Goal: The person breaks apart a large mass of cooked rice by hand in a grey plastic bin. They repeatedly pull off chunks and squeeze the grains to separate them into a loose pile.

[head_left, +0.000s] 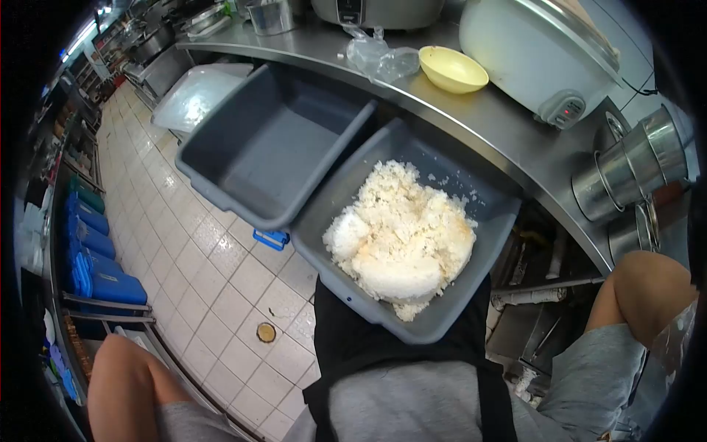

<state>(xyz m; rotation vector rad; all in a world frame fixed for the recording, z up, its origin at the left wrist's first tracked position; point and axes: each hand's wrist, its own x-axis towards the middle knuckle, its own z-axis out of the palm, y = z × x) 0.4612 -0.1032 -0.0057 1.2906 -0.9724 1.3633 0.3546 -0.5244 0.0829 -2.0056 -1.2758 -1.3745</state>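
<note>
Both of my hands are out of sight. My left arm (121,368) is bent at the lower left, and my right arm (639,291) bends at the right edge. In front of my apron (346,324) is a grey plastic tub (335,283) with a large heap of cooked rice (405,228) in it. Some of the rice is clumped, and loose grains stick to the tub's far wall. A second grey tub (254,140), with nothing in it, stands to the left and touches or overlaps the first.
On the steel counter (515,132) are a yellow bowl (453,70), a clear plastic bag (375,55) and a large rice cooker (530,55) with a red light. Stacked metal pots (630,166) stand at the right. Blue bins (107,276) line the left side of the tiled floor (236,287).
</note>
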